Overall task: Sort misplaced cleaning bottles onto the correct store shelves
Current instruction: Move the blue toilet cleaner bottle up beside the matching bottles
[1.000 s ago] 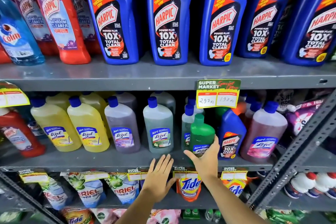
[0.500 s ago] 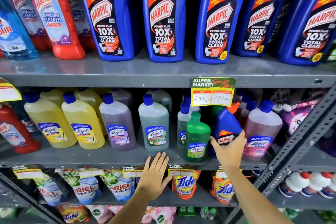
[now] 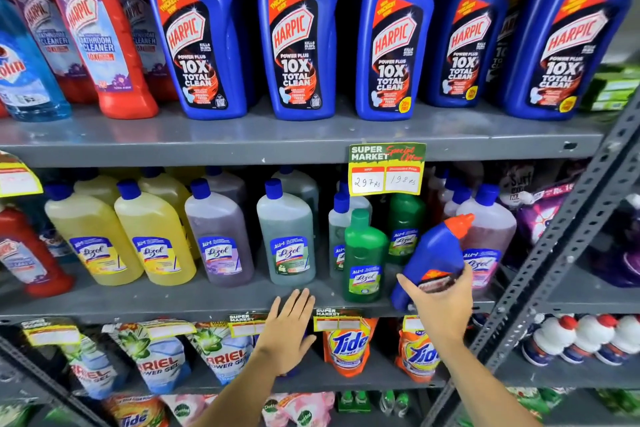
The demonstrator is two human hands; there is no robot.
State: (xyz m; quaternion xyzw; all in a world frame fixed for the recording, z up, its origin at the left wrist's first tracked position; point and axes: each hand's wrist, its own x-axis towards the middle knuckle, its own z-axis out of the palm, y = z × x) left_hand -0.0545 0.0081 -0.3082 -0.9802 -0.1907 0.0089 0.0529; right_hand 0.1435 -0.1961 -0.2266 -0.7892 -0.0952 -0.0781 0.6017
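My right hand (image 3: 440, 302) grips a small blue Harpic bottle (image 3: 433, 253) with an orange cap. The bottle is tilted to the right, lifted at the front edge of the middle shelf (image 3: 173, 302) among Lizol bottles. A green Lizol bottle (image 3: 363, 260) stands just left of it and a purple Lizol bottle (image 3: 488, 236) right behind it. My left hand (image 3: 287, 329) is flat with fingers spread against the middle shelf's front edge, holding nothing. Large blue Harpic bottles (image 3: 298, 31) line the top shelf (image 3: 277, 142).
Yellow, purple and grey-green Lizol bottles (image 3: 152, 236) fill the middle shelf. Red Harpic bathroom cleaner (image 3: 97, 35) stands at the top left. A price tag (image 3: 386, 168) hangs from the top shelf. Ariel and Tide pouches (image 3: 346, 343) sit below. A grey slotted upright (image 3: 568, 239) slants at right.
My right hand left the green Lizol bottle, moved right, took hold of the small blue Harpic bottle and pulled it out, tilting it. My left hand stayed put.
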